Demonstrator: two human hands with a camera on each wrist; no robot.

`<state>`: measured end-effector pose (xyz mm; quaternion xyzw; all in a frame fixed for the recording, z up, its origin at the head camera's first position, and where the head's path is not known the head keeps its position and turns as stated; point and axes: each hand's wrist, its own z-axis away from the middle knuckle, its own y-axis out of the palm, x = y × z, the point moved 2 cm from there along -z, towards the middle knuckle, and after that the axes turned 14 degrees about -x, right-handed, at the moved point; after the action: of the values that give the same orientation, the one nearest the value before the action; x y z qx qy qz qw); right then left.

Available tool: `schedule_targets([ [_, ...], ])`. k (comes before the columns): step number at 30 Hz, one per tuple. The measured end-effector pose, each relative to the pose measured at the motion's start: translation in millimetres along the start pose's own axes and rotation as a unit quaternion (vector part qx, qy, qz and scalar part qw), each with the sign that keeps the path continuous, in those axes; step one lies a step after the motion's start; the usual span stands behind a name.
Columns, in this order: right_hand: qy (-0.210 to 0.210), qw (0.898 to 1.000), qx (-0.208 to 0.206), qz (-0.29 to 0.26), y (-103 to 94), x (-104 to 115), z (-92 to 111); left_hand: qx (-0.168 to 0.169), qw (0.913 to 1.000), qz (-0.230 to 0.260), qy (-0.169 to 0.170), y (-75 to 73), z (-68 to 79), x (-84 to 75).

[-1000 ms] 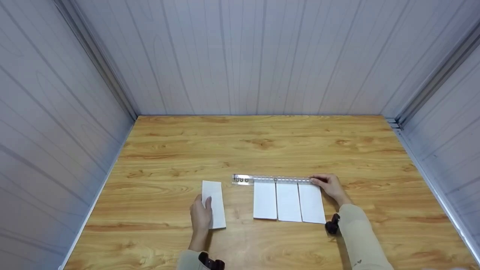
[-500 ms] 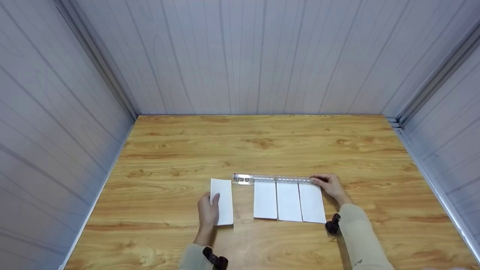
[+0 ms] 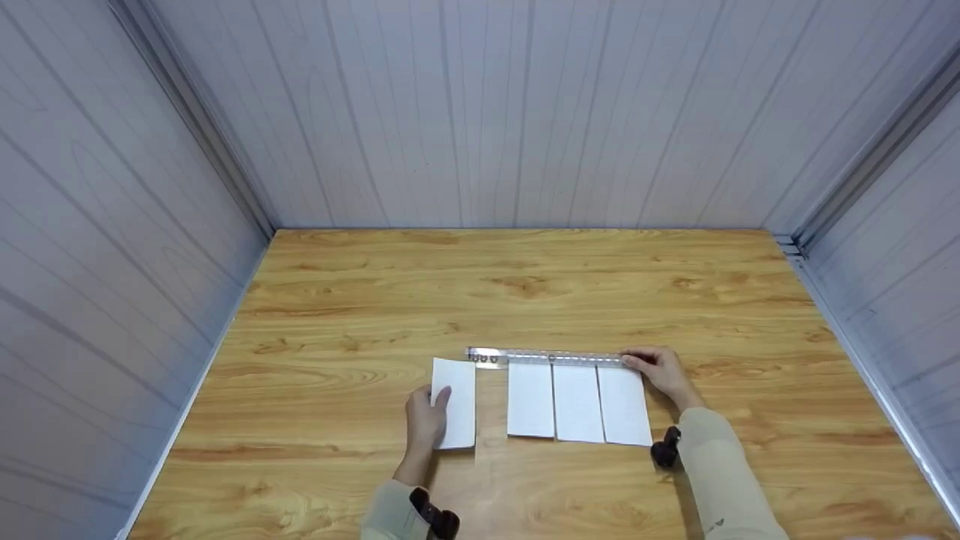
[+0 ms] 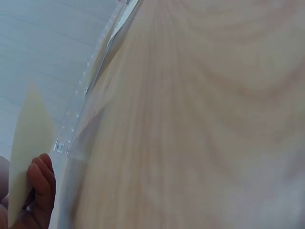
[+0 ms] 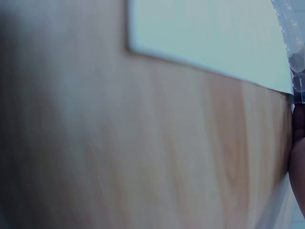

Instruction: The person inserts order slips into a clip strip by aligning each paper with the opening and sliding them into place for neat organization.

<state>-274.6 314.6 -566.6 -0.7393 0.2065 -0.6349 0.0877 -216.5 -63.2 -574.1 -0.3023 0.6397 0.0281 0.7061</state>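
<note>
My left hand (image 3: 425,421) grips a white rectangular piece of paper (image 3: 459,416) by its left side, thumb on top. In the left wrist view the paper (image 4: 29,138) stands edge-on between thumb and curled fingers, raised off the table. A clear ruler (image 3: 525,358) lies across the top edges of three similar papers in a row: left (image 3: 529,401), middle (image 3: 578,405) and right (image 3: 625,406). With thumb and fingers, my right hand (image 3: 661,375) pinches the ruler's right end. The held paper's top right corner is close to the ruler's left end.
The wood-grain table (image 3: 480,292) runs back to a pale panelled wall (image 3: 487,112), with side walls at left and right. A strip of bare wood separates the held paper from the row. Dark camera straps sit on both wrists.
My left hand has moved right with its paper, toward the ruler's left end, and the paper has turned more upright in view. The right hand, ruler and three papers hold still.
</note>
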Motion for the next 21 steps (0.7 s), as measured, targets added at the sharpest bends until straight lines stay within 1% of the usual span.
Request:
schedule_targets([
  [2, -0.003, 1.0, 0.001, -0.003, 0.5, -0.7, -0.4, 0.009, 0.9999, -0.002, -0.005, 1.3, -0.5, -0.4],
  [9, -0.004, 1.0, 0.013, -0.019, 3.2, -34.6, -8.7, 0.028, 0.9994, -0.015, -0.014, 5.3, -1.1, -0.2],
  [13, 0.001, 0.999, 0.015, -0.031, 2.7, -34.1, -7.4, 0.039, 0.9987, -0.021, -0.023, 9.7, -1.8, -0.5],
  [17, 0.003, 0.999, 0.006, -0.032, 1.8, -33.8, -8.1, 0.05, 0.9976, -0.022, -0.043, 14.8, -2.5, -1.9],
  [21, 0.001, 1.0, 0.001, -0.03, 1.6, -34.1, -9.2, 0.046, 0.9979, -0.02, -0.04, 18.3, -3.3, -2.7],
])
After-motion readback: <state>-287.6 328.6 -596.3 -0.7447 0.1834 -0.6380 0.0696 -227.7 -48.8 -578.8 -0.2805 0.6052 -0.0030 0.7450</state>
